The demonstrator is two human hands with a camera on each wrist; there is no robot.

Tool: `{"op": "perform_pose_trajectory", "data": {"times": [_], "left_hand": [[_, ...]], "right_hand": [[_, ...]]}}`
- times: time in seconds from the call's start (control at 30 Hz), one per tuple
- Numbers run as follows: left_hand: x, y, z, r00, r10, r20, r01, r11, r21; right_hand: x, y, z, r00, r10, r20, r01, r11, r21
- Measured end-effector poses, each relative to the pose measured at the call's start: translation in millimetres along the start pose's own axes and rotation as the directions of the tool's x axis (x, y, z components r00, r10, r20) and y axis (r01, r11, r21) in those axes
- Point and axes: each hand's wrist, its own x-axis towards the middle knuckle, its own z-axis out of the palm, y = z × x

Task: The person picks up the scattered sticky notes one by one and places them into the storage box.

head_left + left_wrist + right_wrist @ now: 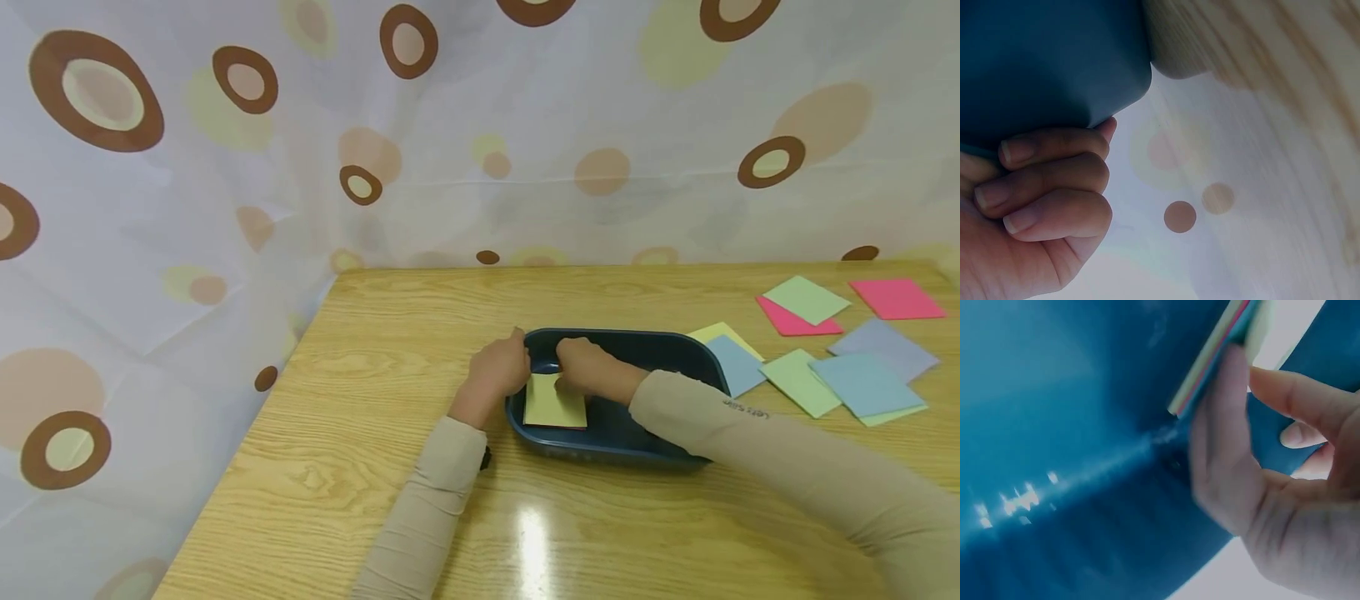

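Observation:
A dark blue plastic basin (pixel 637 433) stands on the table. At its left end my left hand (pixel 498 367) grips the rim; in the left wrist view its curled fingers (pixel 1066 181) lie against the basin's wall (pixel 1054 62). My right hand (pixel 592 371) reaches down inside the basin. It pinches the right edge of a stack of sticky notes (pixel 551 408) with a yellow top sheet. In the right wrist view, yellow, pink and blue layers show along the side of the stack (pixel 1207 362), close to the thumb and fingers.
Right of the basin lie several loose paper squares: blue ones (pixel 866 387), green ones (pixel 806 300) and pink ones (pixel 896 298). A yellow square (pixel 723 335) lies close to the basin's rim. A patterned curtain (pixel 450 125) hangs behind the wooden table (pixel 337 467).

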Motion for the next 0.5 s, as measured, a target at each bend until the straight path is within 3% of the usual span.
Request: {"op": "perform_pose_trajectory", "data": {"times": [0.2, 0.33, 0.5], "left_hand": [[1.9, 5.2, 3.6, 1.0, 0.02, -0.011, -0.02, 1.0, 0.009], [0.8, 5.8, 4.8, 1.0, 0.022, -0.008, -0.022, 1.0, -0.012], [-2.4, 1.9, 0.8, 1.0, 0.01, -0.011, -0.01, 1.0, -0.013]], "right_hand": [[-17.2, -0.9, -8.4, 0.997, -0.01, -0.078, -0.005, 0.983, -0.186], [-36.6, 5.0, -29.1, 0.988, -0.057, -0.146, 0.039, 0.992, -0.122], [-57.5, 33.4, -61.3, 0.949, -0.062, -0.31, 0.062, 0.998, -0.011]]}}
